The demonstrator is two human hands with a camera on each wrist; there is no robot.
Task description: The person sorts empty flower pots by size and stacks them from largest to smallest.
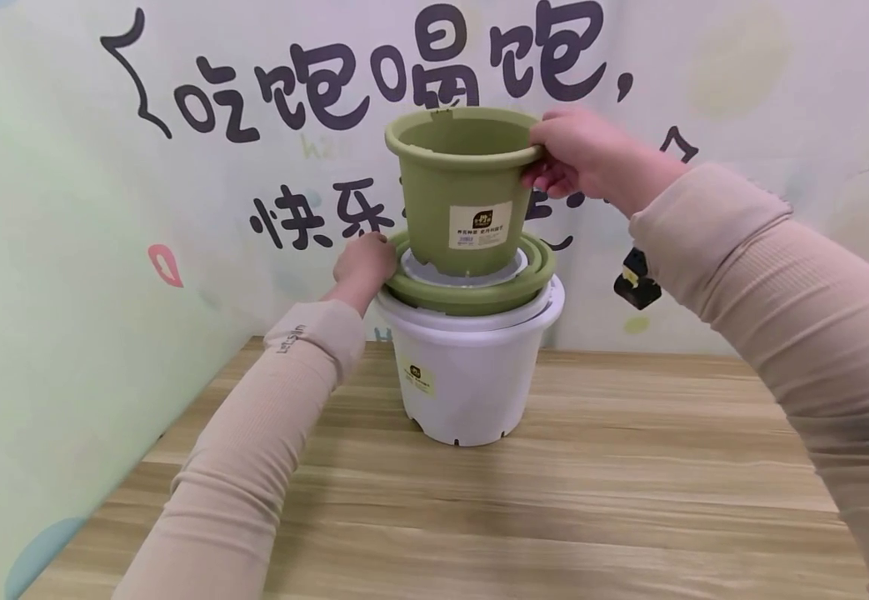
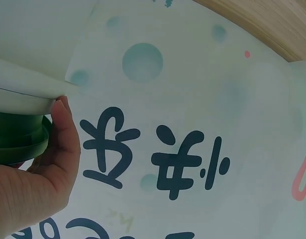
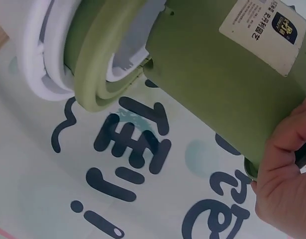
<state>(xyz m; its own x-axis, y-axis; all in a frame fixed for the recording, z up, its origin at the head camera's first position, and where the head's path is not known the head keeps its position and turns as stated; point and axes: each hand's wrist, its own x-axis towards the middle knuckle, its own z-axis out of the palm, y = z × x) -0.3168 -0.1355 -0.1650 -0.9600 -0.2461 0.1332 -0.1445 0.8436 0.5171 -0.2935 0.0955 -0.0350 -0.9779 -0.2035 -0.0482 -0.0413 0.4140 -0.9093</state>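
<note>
A green plastic flowerpot (image 1: 427, 204) with a pale label is held by its rim in my right hand (image 1: 576, 158), thumb on top and fingers beneath. Its base is just over the mouth of a nested stack, where a white inner rim (image 1: 509, 271) shows. Around that rim lie green pot rims (image 1: 464, 297), and these sit in white flowerpots (image 1: 471, 375) at the bottom. My left hand (image 1: 365, 262) grips the left edge of the stack at the green rims; in the left wrist view the fingers curl over the green rim (image 2: 23, 153), beside a white one.
The stack stands upright on a wood-grain table (image 1: 629, 467), near its back edge. Behind it is a pale wall (image 1: 209, 200) with large dark lettering. A small black object (image 1: 636, 283) shows beneath my right cuff.
</note>
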